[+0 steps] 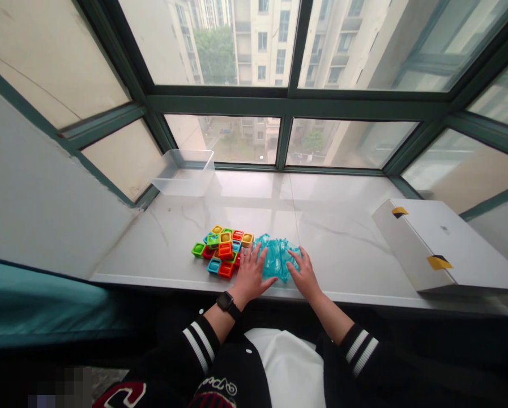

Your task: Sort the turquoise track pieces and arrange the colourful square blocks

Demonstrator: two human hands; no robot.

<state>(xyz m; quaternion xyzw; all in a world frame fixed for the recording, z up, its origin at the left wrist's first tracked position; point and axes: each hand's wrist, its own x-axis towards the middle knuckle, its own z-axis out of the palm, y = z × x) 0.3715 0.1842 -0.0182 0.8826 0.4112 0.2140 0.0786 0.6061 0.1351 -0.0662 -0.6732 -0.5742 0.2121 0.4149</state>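
On the white marble sill lies a pile of translucent turquoise plastic pieces (276, 256); their exact kind is too small to make out. My left hand (252, 273), with a black watch on the wrist, has its fingers spread between this pile and a heap of colourful square plastic blocks (225, 250). Those blocks are red, green, yellow, orange and blue, stacked loosely on one another. At the turquoise pile's right edge rests my right hand (305, 275), fingers apart and slightly bent. Neither hand grips anything that I can see.
A clear plastic bin (184, 184) stands at the back left by the window. To the right lies a large white box (457, 243) with yellow and black tabs. The sill (347, 238) ends in a front edge close to my body, and green-framed windows enclose it.
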